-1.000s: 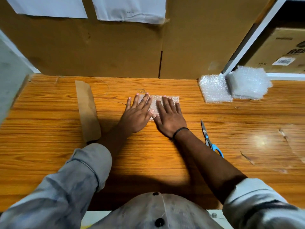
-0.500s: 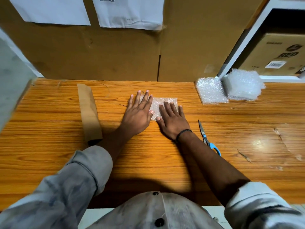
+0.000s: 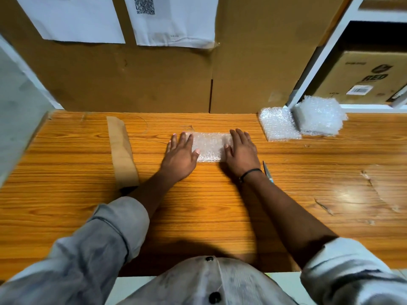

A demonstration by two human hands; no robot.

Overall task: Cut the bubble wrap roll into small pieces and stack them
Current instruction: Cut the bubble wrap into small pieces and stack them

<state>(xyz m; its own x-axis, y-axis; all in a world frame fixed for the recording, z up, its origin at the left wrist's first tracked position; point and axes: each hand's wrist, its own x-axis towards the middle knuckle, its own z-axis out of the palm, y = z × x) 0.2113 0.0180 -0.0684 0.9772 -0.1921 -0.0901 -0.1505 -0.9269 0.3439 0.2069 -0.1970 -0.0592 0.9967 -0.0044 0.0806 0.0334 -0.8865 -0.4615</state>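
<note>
We press both ends of the piece (image 3: 210, 146) to the desk (image 3: 198, 205), left hand (image 3: 180, 155) and right hand (image 3: 242, 154) flat. Its long axis runs sideways; the stack (image 3: 279, 124) lies right of it, nearer our right hand.

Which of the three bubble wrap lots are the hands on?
The flat piece at mid-table: left hand and right hand press its ends. The thin stack and bulky stack at far right lie untouched.
</note>
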